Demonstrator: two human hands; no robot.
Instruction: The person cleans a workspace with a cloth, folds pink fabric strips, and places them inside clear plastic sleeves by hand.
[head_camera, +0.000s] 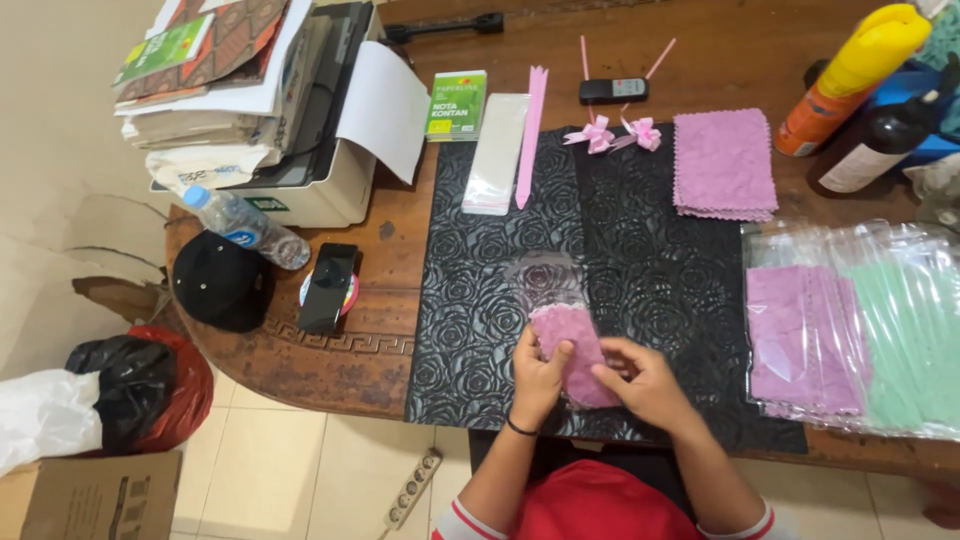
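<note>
**Both hands on a folded pink cloth at the table's near edge**

The left hand (538, 378) and the right hand (645, 383) both grip a small folded pink cloth (572, 345). The left thumb presses on its left side; the right fingers close on its lower right end. The cloth seems to sit partly inside a clear sleeve (545, 280) whose open end lies toward the middle of the table, though the plastic is hard to make out. All this rests on a black rose-embossed mat (620, 260) that covers the middle of the wooden table (330, 370) and reaches its near edge.

Toward the far edge of the mat lie a stack of clear sleeves (495, 155), a pink ribbon strip (531, 135), two pink bows (617, 133) and a pile of pink cloths (724, 165). A remote (613, 90) lies just beyond the bows. Along the right edge, bagged pink and green cloths (860, 335) overlap each other. At the far right corner stand an orange spray can (850, 75) and a dark bottle (880, 145).

On the left part of the table are a printer (310, 170) with papers (215, 70) stacked on it, a water bottle (245, 228), a black cap (220, 280) and a phone (328, 287).
</note>
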